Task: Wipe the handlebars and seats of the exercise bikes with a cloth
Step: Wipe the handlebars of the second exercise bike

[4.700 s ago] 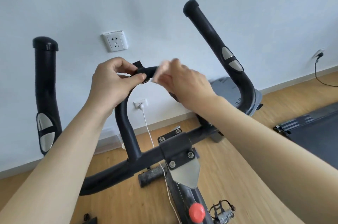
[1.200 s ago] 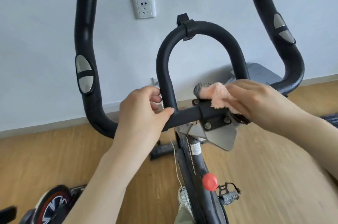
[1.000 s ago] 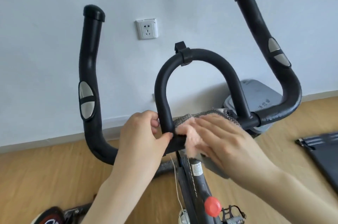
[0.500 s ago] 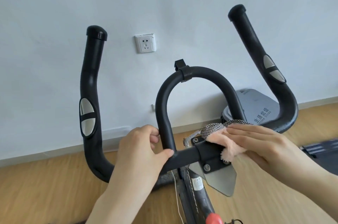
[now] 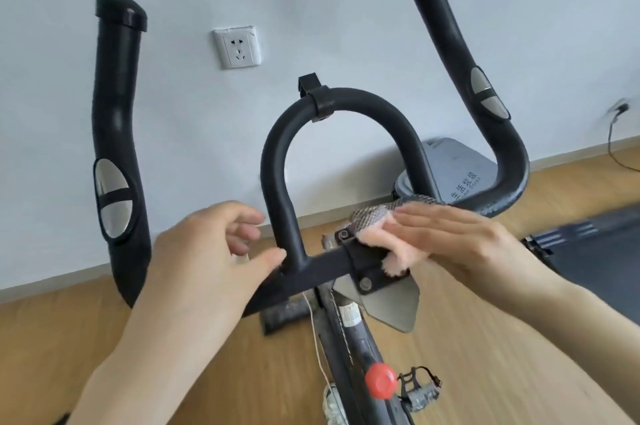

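Pink cloth (image 5: 401, 253) under the flat, pressing right hand (image 5: 460, 237) could snag on the clamp (image 5: 365, 263) bolts (left hand (image 5: 204, 251) seemingly loose, unclamped, beside the handlebars (image 5: 277, 182)).

Head view, forward-down, close above the handlebars (image 5: 277, 182)

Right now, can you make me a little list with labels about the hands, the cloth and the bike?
Left hand: fingers loosely curled beside the black padded handlebar loop, thumb tip at its base
Right hand: flat fingers pressing the fluffy pink cloth, which has a grey mesh side
Cloth spot: on the black bolted clamp in the middle of the crossbar
Below: round red knob on the bike frame
Behind: white wall socket, grey bin, wooden floor
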